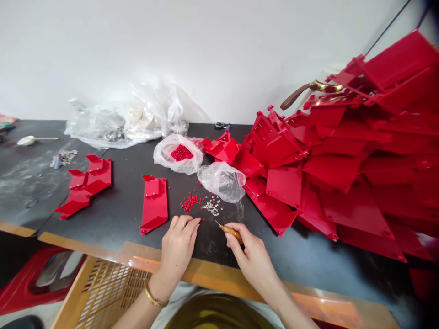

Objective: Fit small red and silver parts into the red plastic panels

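In the head view, the right hand [247, 249] is clamped on the wooden handle of a needle-tipped awl [233, 233], whose tip points toward ten o'clock. The left hand [181, 237] rests with fingertips bunched on the black tabletop [212, 249]; whether they pinch anything, I cannot tell. At twelve o'clock from the hands lie small red beads [190, 202] and silvery rings [211, 208], with a red plastic bracket panel [155, 204] at ten o'clock.

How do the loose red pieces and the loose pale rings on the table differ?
Colour: the red pieces are bright red, while the pale rings are whitish or silvery.
Shape: the red pieces look chunky; the pale rings look thin and flat, with open centres.
Place: the red pieces lie mostly left of the pale rings.
Shared: both are small parts scattered loose on the black table.
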{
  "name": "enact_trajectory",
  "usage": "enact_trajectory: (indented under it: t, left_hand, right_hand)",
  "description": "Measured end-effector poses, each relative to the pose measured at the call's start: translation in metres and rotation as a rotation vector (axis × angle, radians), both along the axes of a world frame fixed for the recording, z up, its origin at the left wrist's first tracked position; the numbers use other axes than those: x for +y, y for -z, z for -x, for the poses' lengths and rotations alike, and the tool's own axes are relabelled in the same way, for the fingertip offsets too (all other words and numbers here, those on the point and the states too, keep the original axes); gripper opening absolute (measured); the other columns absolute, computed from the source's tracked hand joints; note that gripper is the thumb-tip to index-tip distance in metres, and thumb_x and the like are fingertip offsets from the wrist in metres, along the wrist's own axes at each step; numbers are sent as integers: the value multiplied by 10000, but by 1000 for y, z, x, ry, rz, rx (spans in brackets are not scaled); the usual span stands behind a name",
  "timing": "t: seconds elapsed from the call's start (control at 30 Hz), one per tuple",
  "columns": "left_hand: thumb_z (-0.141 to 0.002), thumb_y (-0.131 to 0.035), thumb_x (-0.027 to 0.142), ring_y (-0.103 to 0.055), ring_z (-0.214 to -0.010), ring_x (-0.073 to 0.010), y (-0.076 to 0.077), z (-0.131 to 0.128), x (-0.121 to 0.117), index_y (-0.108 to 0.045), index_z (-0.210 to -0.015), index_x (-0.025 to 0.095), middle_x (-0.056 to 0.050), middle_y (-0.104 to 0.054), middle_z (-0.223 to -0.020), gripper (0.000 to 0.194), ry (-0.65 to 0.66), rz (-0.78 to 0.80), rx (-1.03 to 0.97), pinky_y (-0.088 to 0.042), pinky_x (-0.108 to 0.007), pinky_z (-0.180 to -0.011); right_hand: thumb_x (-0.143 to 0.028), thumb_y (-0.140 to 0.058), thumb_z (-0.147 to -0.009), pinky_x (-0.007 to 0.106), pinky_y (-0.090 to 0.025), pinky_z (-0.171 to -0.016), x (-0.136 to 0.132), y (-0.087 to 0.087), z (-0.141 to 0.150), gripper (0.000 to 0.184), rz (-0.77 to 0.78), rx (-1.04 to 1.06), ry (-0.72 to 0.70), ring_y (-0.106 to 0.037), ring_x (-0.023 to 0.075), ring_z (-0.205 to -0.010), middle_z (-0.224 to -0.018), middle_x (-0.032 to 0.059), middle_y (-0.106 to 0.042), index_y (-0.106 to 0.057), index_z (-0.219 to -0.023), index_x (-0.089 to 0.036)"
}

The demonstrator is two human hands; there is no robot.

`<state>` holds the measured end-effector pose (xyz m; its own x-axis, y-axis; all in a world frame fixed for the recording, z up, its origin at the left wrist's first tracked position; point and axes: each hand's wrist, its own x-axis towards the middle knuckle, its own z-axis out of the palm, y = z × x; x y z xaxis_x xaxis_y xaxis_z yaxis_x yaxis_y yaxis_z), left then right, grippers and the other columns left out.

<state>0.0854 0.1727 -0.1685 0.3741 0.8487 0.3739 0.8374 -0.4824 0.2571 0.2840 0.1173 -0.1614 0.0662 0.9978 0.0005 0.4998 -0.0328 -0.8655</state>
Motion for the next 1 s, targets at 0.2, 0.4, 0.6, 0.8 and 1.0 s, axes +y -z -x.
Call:
enact_trajectory:
  t: [0.2,0.4,0.6,0.8,1.0]
  left_hand:
    - [-941,-588,237,-594,-868,-203,-3,-6,7,-700,-1124,185,-52,-681,-952,221,4,-31,-27,-520,-315,-767]
    - [-931,-594,236,-582,-862,-221,-10,-16,20,-730,-961,207,-45,-664,-925,142,20,-1,95,-518,-328,-729]
    - [-931,-576,196,-583,-878,-229,-12,-19,23,-697,-929,174,-47,-679,-914,122,42,3,110,-514,-348,-774]
    - [-926,-600,228,-570,-907,-228,-12,-27,20,-690,-1004,194,-45,-672,-944,124,72,45,61,-501,-338,-783]
    - [-915,-603,203,-551,-904,-243,-13,-34,25,-699,-951,200,-51,-673,-922,102,111,81,51,-483,-352,-777]
  right_hand:
    - [-350,-444,-992,255,-477,-674,-2,1,-1,226,-6,7,8,-657,169,-729,-831,18,-700,-586,-1097,-209]
    - [-344,-436,-991,258,-482,-685,0,0,-1,234,-16,7,4,-660,173,-731,-821,22,-697,-586,-1101,-202]
    - [-345,-431,-996,265,-486,-705,1,2,-2,246,-19,24,1,-668,186,-783,-842,39,-698,-586,-1109,-191]
    - [-344,-440,-997,262,-487,-713,-1,1,-3,228,-25,38,15,-660,172,-746,-825,25,-695,-586,-1097,-200]
    - [-338,-437,-993,259,-489,-694,0,1,-3,229,-34,35,16,-659,168,-706,-785,15,-689,-588,-1092,-196]
